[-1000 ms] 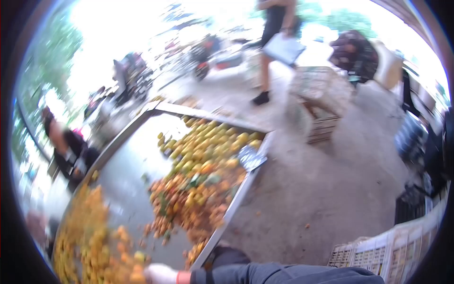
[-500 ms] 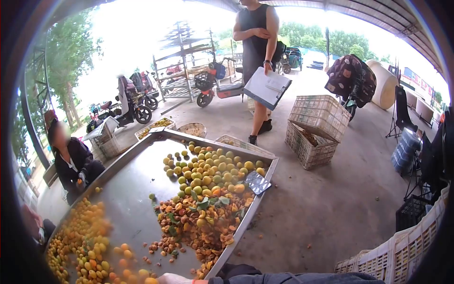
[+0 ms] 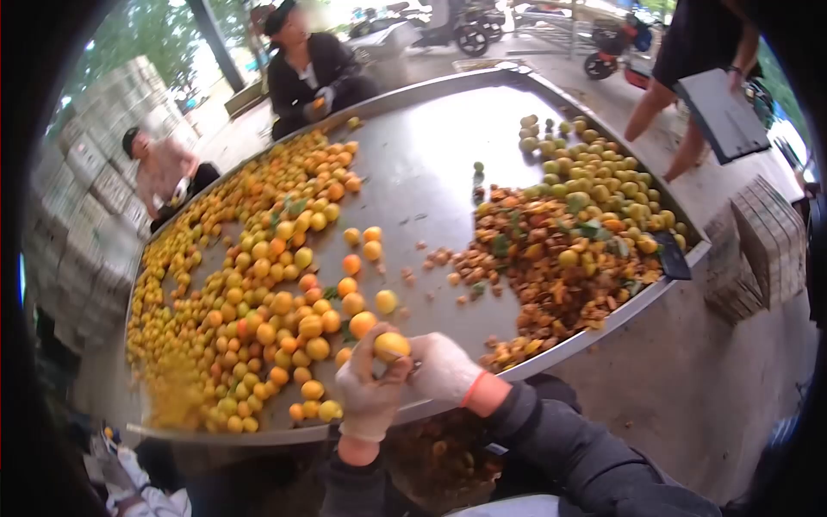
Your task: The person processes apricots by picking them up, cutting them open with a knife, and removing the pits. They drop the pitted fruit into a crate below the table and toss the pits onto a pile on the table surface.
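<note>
My left hand (image 3: 372, 392), in a pale work glove, is closed around a yellow apricot (image 3: 391, 346) above the table's near edge. My right hand (image 3: 444, 369), gloved too and with an orange band at the wrist, meets it from the right. Its fingers are closed on a small thin tool (image 3: 415, 366), mostly hidden, close against the fruit. Many loose apricots (image 3: 258, 293) cover the left side of the metal table (image 3: 413, 172). To the right lies a heap of split apricot pieces and pits (image 3: 551, 267), with a few leaves, in front of greener apricots (image 3: 594, 172).
A dark phone (image 3: 672, 256) lies at the table's right rim. One person (image 3: 314, 73) sits beyond the far-left edge, another (image 3: 164, 164) at the left. A standing person holds a clipboard (image 3: 722, 112). Crates (image 3: 758, 246) stand on the right; stacked crates (image 3: 86, 198) rise at left.
My view has swung left and down, so the table now fills the middle. Both hands have come fully into view, together at an apricot; before, only part of one glove showed at the bottom.
</note>
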Demonstrator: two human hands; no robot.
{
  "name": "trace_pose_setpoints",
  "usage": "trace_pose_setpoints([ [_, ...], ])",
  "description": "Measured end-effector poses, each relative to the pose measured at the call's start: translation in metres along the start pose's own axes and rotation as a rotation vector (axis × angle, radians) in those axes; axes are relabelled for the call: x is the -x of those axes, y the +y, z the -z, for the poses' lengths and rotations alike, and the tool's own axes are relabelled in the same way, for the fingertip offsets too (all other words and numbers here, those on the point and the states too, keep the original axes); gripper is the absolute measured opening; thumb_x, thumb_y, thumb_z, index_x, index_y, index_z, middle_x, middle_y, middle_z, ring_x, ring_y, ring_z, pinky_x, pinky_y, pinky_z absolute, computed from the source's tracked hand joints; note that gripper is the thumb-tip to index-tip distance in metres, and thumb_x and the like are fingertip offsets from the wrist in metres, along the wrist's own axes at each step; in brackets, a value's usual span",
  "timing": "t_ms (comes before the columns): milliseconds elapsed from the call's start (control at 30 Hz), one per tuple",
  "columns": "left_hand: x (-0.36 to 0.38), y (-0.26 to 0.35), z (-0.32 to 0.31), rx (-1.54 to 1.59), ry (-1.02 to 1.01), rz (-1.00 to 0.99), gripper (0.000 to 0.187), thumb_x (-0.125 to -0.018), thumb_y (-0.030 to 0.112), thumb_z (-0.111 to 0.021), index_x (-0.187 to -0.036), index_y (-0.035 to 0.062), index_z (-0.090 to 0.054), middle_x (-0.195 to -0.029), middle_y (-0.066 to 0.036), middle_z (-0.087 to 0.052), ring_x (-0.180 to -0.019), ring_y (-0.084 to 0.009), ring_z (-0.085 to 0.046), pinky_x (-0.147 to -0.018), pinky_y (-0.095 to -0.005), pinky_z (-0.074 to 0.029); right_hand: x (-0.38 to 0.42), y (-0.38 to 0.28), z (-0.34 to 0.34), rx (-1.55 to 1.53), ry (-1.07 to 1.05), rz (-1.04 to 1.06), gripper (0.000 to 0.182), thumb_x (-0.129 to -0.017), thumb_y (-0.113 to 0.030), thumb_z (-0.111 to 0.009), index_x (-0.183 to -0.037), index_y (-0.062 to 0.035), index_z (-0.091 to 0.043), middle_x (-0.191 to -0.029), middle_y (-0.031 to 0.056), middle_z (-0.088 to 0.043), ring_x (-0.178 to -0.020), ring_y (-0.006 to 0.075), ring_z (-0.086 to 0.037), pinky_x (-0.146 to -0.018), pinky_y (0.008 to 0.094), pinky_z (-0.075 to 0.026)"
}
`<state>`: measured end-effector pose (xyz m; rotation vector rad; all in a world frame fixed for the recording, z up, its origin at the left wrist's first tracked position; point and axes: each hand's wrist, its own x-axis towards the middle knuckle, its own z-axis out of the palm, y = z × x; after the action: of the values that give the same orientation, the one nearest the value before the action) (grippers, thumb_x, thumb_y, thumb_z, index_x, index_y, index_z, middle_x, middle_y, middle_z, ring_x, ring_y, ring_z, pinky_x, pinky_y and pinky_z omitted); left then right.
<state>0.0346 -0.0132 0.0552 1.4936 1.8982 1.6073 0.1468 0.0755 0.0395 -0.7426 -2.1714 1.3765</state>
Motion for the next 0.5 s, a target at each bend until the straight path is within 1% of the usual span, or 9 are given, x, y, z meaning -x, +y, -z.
trace_pose_setpoints([
  [33, 0.001, -0.006, 0.003, -0.042, -0.019, -0.001, 0.047, -0.078, 0.021, -0.079, -0.118, 0.0058, -0.06, -0.096, -0.014, -0.067, -0.085, -0.0242, -0.066, -0.077, -0.033, -0.052, -0.004, -0.001, -0.002, 0.105, -0.019, 0.006, 0.015, -0.078, -0.015, -0.066, -0.088, -0.0045, -0.067, -0.076, 0.0183, -0.066, -0.074, 0.0362, -0.065, -0.066, 0.0383, -0.051],
  [100, 0.003, -0.012, 0.007, -0.144, 0.016, -0.071, 0.049, -0.076, 0.019, -0.081, -0.119, 0.0059, -0.06, -0.1, -0.013, -0.068, -0.09, -0.0218, -0.066, -0.081, -0.032, -0.052, -0.006, 0.0, -0.005, -0.058, -0.142, -0.076, 0.016, -0.077, -0.014, -0.064, -0.092, -0.0103, -0.069, -0.078, 0.0171, -0.066, -0.075, 0.0381, -0.063, -0.066, 0.0406, -0.051],
  [133, 0.003, -0.015, 0.006, -0.144, 0.021, -0.06, 0.049, -0.076, 0.019, -0.081, -0.119, 0.0059, -0.06, -0.1, -0.013, -0.068, -0.09, -0.0218, -0.066, -0.081, -0.032, -0.052, -0.008, 0.002, -0.01, -0.056, -0.154, -0.08, 0.016, -0.077, -0.014, -0.064, -0.092, -0.0103, -0.069, -0.078, 0.0171, -0.066, -0.075, 0.0381, -0.063, -0.066, 0.0406, -0.051],
  [200, 0.001, -0.017, 0.008, 0.238, 0.023, 0.048, 0.051, -0.075, 0.018, -0.082, -0.119, 0.0046, -0.06, -0.104, -0.012, -0.068, -0.094, -0.0212, -0.065, -0.083, -0.0321, -0.052, -0.011, 0.004, -0.019, 0.052, -0.038, 0.022, 0.018, -0.077, -0.012, -0.065, -0.094, -0.0109, -0.068, -0.079, 0.015, -0.067, -0.075, 0.0366, -0.064, -0.066, 0.0392, -0.051],
  [300, 0.001, -0.025, 0.015, 0.219, -0.011, 0.062, 0.053, -0.074, 0.015, -0.083, -0.12, 0.002, -0.059, -0.105, -0.011, -0.068, -0.096, -0.0185, -0.064, -0.084, -0.0307, -0.052, -0.01, -0.003, -0.03, 0.241, 0.059, -0.026, 0.019, -0.077, -0.013, -0.066, -0.096, -0.011, -0.068, -0.082, 0.0141, -0.068, -0.076, 0.0365, -0.063, -0.066, 0.0374, -0.051],
  [333, 0.001, -0.026, 0.017, 0.217, -0.012, 0.072, 0.053, -0.074, 0.015, -0.083, -0.12, 0.002, -0.059, -0.105, -0.011, -0.068, -0.096, -0.0185, -0.064, -0.084, -0.0307, -0.052, -0.011, -0.008, -0.031, 0.236, 0.052, -0.032, 0.019, -0.077, -0.013, -0.066, -0.096, -0.011, -0.068, -0.082, 0.0141, -0.068, -0.076, 0.0365, -0.063, -0.066, 0.0374, -0.051],
  [400, 0.001, -0.025, 0.022, 0.162, 0.002, 0.071, 0.053, -0.074, 0.013, -0.082, -0.121, 0.0003, -0.059, -0.106, -0.011, -0.068, -0.097, -0.0175, -0.064, -0.085, -0.0291, -0.051, -0.014, -0.016, -0.034, 0.264, 0.026, -0.017, 0.019, -0.079, -0.01, -0.065, -0.098, -0.0079, -0.067, -0.083, 0.0135, -0.068, -0.076, 0.0312, -0.066, -0.067, 0.0347, -0.051],
  [433, 0.0, -0.027, 0.026, 0.159, -0.001, 0.077, 0.053, -0.074, 0.013, -0.082, -0.121, 0.0003, -0.059, -0.106, -0.011, -0.068, -0.097, -0.0175, -0.064, -0.085, -0.0291, -0.051, -0.015, -0.012, -0.04, 0.26, 0.024, -0.022, 0.019, -0.079, -0.01, -0.065, -0.098, -0.0079, -0.067, -0.083, 0.0135, -0.068, -0.076, 0.0312, -0.066, -0.067, 0.0347, -0.051],
  [500, -0.001, -0.031, 0.033, 0.093, -0.023, 0.121, 0.053, -0.074, 0.011, -0.082, -0.121, 0.0003, -0.06, -0.107, -0.011, -0.068, -0.098, -0.0165, -0.064, -0.086, -0.0282, -0.051, -0.015, 0.0, -0.051, -0.312, -0.123, -0.071, 0.016, -0.083, -0.009, -0.064, -0.098, -0.0041, -0.067, -0.083, 0.013, -0.068, -0.073, 0.0225, -0.066, -0.068, 0.0325, -0.051],
])
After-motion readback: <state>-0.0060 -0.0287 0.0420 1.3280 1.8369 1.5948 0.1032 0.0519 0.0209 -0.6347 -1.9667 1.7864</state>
